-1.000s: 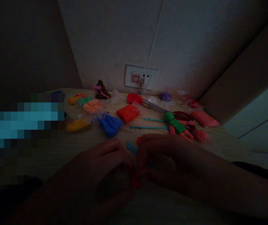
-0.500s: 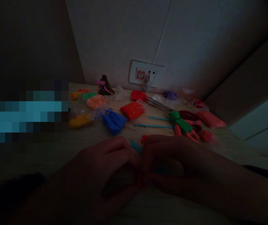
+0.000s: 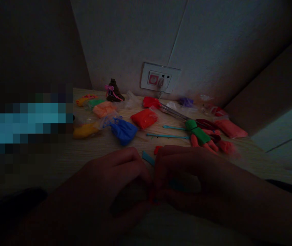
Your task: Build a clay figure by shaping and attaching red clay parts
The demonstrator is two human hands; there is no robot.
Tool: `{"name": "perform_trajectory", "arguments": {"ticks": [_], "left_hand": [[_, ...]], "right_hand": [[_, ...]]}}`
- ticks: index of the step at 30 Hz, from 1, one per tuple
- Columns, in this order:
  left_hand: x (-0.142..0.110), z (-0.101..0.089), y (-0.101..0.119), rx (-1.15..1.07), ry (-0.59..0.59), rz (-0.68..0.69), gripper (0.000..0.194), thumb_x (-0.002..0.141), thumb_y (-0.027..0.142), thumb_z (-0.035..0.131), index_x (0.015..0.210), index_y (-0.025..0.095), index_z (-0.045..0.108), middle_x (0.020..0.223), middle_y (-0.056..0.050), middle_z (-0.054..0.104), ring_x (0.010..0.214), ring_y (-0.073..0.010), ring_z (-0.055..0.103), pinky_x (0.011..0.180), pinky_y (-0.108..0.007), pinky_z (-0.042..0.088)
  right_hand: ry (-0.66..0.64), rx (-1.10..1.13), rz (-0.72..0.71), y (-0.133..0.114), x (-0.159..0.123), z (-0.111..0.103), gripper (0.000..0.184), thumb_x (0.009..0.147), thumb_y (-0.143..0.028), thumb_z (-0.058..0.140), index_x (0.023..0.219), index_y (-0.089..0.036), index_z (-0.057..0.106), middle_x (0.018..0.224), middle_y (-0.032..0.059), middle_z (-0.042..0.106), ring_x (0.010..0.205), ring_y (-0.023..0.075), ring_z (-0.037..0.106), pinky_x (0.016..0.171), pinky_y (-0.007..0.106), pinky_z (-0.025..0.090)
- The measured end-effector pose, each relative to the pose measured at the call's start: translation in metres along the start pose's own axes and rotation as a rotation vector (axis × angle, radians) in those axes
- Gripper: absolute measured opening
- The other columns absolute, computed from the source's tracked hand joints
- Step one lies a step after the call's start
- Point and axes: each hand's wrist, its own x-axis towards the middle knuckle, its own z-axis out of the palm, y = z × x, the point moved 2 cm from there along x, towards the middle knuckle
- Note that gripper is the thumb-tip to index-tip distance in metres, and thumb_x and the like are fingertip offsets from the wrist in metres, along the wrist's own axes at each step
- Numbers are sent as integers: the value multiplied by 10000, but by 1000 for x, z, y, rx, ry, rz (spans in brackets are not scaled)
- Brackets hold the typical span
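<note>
The scene is dim. My left hand [image 3: 110, 181] and my right hand [image 3: 187, 177] meet at the table's near edge, fingers curled and pinched together around a small red piece of clay [image 3: 152, 198]. A teal tool [image 3: 148, 158] pokes up between the hands, and its handle seems to run under my right hand. A small red clay bit [image 3: 157, 149] lies just beyond my right fingers. A clay figure [image 3: 202, 136] with a green body and pink limbs lies on the wooden table [image 3: 97, 147] to the right.
Bags of clay lie across the table: blue [image 3: 123, 131], red [image 3: 144, 118], orange [image 3: 103, 108], yellow [image 3: 84, 131], pink [image 3: 230, 128]. Scissors [image 3: 184, 118], two teal sticks [image 3: 166, 135], a dark clay cone [image 3: 113, 91] and a wall socket [image 3: 160, 80] sit behind.
The view has shifted slightly; my hands stay pinched together. The red piece between them shows less than a second ago.
</note>
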Motion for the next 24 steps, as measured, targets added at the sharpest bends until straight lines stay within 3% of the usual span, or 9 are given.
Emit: {"name": "perform_trajectory", "arguments": {"ticks": [8,12,16,20,24], "left_hand": [[0,-1,-1,11,15,49,160,910,166,701,903,324,728,884,115,705,691,-93,651,610,-146,479],[1,-1,-1,31,27,95,133,922,181,692,902,311,709,939,140,717,716,-66,669,626,-109,476],[-1,-1,-1,76,2,66,112,947,220,653,894,300,710,881,104,701,692,-93,663,605,-145,476],[0,-2,0,62,-25,9,128,921,214,665,870,313,728,834,83,695,666,-118,653,575,-181,473],[3,-1,-1,50,11,41,123,929,217,673,859,306,720,809,108,666,634,-82,619,568,-135,449]], "right_hand": [[-16,-45,69,0,-4,5,180,913,-127,743,778,-219,666,870,-26,716,764,126,698,592,213,518],[73,-88,-32,1,-3,5,232,851,-59,742,734,-225,628,843,-44,703,745,101,676,621,198,525],[124,-154,-95,-3,-7,-3,212,895,-57,667,822,-252,705,896,-42,736,807,112,709,689,220,562],[163,-250,-157,-10,-13,-11,226,965,-125,648,809,-270,725,829,-23,703,740,133,687,655,240,568],[94,-265,-128,-8,-15,-8,274,1034,-174,609,825,-291,742,779,-26,702,755,146,706,656,247,567]]}}
